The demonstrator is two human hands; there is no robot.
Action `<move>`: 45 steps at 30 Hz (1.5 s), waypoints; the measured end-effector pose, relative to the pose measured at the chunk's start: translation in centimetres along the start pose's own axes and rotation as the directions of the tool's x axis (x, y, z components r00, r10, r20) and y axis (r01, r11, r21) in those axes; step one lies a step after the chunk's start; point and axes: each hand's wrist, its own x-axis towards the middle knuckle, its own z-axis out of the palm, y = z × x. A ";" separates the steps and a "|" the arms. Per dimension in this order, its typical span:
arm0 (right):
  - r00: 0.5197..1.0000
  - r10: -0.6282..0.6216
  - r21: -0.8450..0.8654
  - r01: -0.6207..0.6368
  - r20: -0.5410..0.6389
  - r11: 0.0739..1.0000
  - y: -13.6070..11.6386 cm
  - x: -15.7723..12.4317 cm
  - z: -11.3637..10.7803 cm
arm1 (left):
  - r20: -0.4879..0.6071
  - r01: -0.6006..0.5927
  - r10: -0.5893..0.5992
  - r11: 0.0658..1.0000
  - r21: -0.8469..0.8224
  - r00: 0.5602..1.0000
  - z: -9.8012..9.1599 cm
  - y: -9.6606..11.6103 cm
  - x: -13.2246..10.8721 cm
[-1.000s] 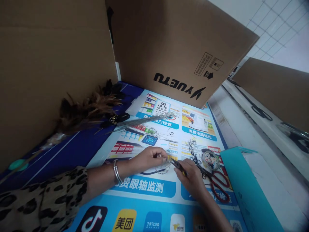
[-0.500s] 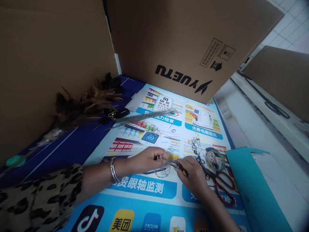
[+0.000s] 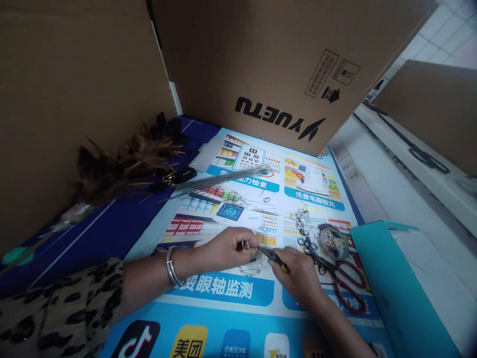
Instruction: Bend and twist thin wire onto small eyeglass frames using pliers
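My left hand (image 3: pixel 233 248) is closed in a pinch on a thin piece of metal wire, with a small silvery loop (image 3: pixel 246 244) showing between finger and thumb. Pliers (image 3: pixel 276 257) with black and yellow handles are gripped in my right hand (image 3: pixel 298 273). Their jaws point left and meet the wire at my left fingertips; how firmly they bite is too small to tell. Just beneath the pliers, a thin wire ring with tiny beads (image 3: pixel 250 269) shows against the printed sheet. Red-handled scissors (image 3: pixel 352 286) lie to the right of my right hand.
Behind the scissors are a roll of tape (image 3: pixel 334 242) and small dark wire loops (image 3: pixel 303 221). A bundle of straight wires (image 3: pixel 227 177) lies farther back, beside brown feathers (image 3: pixel 126 159). Cardboard walls (image 3: pixel 283 59) stand behind and left; a teal box (image 3: pixel 402 278) stands right.
The view has shifted slightly. The pliers have turned a little in my right hand, their jaws staying by my left fingertips. My left hand keeps its pinch.
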 end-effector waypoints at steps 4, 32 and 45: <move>0.997 0.052 0.066 -0.056 0.062 0.996 -0.6 -0.1 -0.6 | -0.009 0.006 -0.006 1.000 -0.018 1.000 0.1 0.3 0.0; 0.996 0.039 0.094 -0.047 0.080 0.994 -1.0 -0.6 -0.9 | -0.005 -0.110 0.110 0.994 0.001 0.994 0.0 -0.4 -0.2; 0.994 0.069 0.121 -0.079 0.084 0.990 -1.0 -0.6 -0.7 | 0.037 0.020 -0.016 0.994 -0.104 0.999 0.0 0.0 -0.1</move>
